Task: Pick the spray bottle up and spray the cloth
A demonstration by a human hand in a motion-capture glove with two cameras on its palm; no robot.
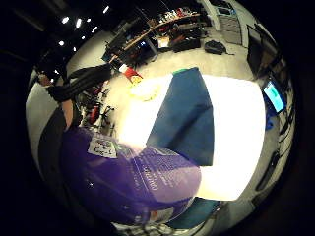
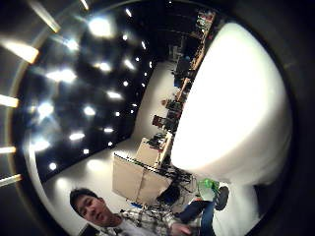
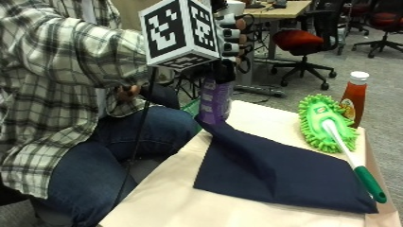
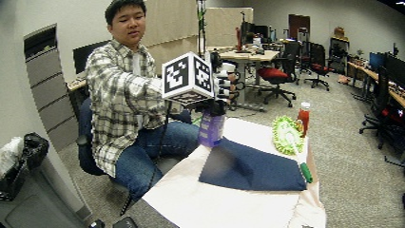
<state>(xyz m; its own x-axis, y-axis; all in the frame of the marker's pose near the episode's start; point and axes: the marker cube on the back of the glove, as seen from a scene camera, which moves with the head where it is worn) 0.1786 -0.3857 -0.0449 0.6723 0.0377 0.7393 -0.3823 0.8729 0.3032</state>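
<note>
above the cloth (image 3: 283, 172), right hand (image 3: 228, 35) holds spray bottle (image 3: 216, 100).

spray bottle (image 3: 216, 101) top hidden behind right hand (image 3: 228, 35)

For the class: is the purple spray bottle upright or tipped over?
Upright: the spray bottle hangs vertically from the gloved right hand at the table's edge, head uppermost.

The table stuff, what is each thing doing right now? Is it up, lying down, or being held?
Spray bottle: purple, upright, lifted off the table, held near its top.
Right hand: fingers curled round the spray bottle's top.
Cloth: dark blue, spread flat on the table, one corner raised by the bottle.
Green duster: lying flat.
Sauce bottle: standing upright, cap on.
</note>
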